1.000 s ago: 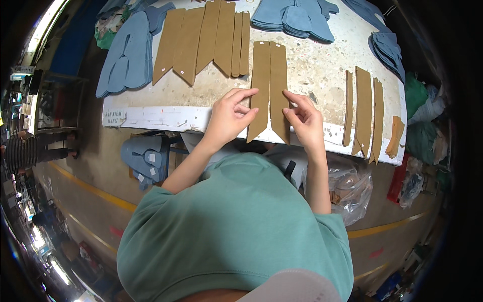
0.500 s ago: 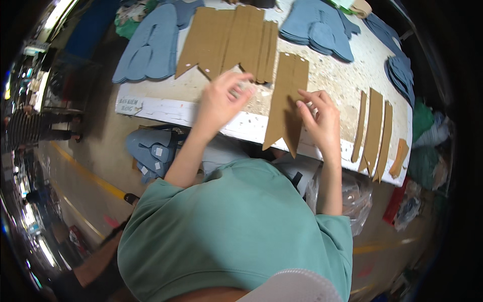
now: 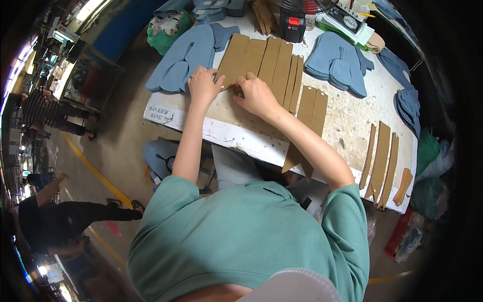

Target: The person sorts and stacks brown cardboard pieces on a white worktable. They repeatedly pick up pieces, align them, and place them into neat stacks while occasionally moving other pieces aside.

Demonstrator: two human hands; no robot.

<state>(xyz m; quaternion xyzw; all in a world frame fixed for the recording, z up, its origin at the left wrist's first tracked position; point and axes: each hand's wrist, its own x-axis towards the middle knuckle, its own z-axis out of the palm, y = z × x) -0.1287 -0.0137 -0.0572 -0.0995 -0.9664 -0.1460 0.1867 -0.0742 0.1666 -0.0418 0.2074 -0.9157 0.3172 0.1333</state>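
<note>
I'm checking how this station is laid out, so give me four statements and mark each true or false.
1. The black fan stands at the far side of the table. True.
2. The left hand is on the fan. False: it is beside the blue stack left of the brown panels.
3. The right hand is at those panels. True.
4. The sleeves are red. False: they are green.

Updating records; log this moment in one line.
left hand: by brown strips | right hand: at their near edge | blue pieces: left of strips
</note>
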